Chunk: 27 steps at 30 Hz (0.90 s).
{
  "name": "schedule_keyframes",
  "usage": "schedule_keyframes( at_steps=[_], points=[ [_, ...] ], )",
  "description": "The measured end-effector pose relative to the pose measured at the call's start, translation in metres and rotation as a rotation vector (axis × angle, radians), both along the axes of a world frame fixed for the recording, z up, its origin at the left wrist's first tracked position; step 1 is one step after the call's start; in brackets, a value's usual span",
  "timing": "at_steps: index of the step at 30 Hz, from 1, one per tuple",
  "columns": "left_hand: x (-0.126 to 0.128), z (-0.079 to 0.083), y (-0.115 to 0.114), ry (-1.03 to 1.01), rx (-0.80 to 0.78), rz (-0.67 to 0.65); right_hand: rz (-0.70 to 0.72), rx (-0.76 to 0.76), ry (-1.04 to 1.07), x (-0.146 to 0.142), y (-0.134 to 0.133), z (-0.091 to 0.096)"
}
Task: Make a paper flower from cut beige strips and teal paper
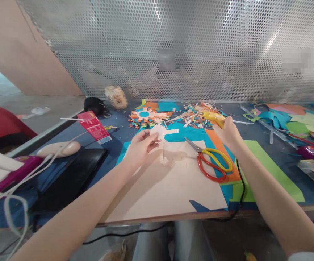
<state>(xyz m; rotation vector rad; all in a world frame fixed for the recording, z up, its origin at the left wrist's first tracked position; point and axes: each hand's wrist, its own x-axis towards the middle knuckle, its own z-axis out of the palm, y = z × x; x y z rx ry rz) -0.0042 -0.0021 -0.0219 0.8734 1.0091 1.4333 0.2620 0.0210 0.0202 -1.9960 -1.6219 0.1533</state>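
Note:
My left hand (pixel 143 145) pinches a pale paper cutout (pixel 159 130) with a fringed, petal-like edge, and a paper strip juts to its right. Held above the table in my right hand (pixel 228 133) is a yellow glue gun (pixel 212 116), its nozzle towards the left; a black cord (pixel 242 188) trails below that hand. Between the hands, scissors (pixel 199 149) with one red and one yellow handle lie slightly spread on a large cream paper sheet (pixel 162 195). Behind the cutout lies a layered paper flower (pixel 143 114) with a blue centre.
Paper scraps (pixel 197 110) are heaped at the back, below a perforated metal panel (pixel 189 47). Green paper (pixel 271 177) and coloured offcuts (pixel 300 121) lie right. On the left are a black tablet-like slab (pixel 75 185), a red packet (pixel 95 127) and white cables (pixel 23 185).

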Motion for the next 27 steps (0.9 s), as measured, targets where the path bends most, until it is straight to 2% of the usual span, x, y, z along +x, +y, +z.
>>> schedule_keyframes(
  at_steps=[4, 7, 11, 19, 21, 24, 26, 27],
  points=[
    [0.000, -0.001, 0.001, 0.001, 0.017, -0.009, 0.013, -0.187, -0.059, -0.006, 0.000, -0.008],
    [0.000, 0.000, 0.001, 0.002, 0.019, -0.006, -0.013, -0.246, -0.151, -0.009, 0.003, -0.018],
    [0.000, -0.001, 0.001, 0.017, 0.010, 0.005, -0.056, -0.243, -0.195, -0.008, 0.010, -0.029],
    [0.001, -0.002, 0.001, 0.021, 0.009, 0.003, -0.070, -0.198, -0.266, -0.010, 0.011, -0.037],
    [0.001, -0.001, 0.001, 0.019, 0.006, 0.003, -0.083, -0.173, -0.306, -0.010, 0.010, -0.038],
    [0.002, -0.002, 0.001, 0.023, -0.001, 0.001, -0.084, -0.011, -0.399, -0.011, 0.006, -0.035],
    [0.002, -0.002, 0.001, 0.036, -0.014, -0.011, 0.010, 0.128, -0.435, -0.014, 0.002, -0.028],
    [0.002, -0.003, 0.001, 0.045, -0.023, -0.023, 0.109, 0.179, -0.434, -0.016, 0.000, -0.024]
  ],
)
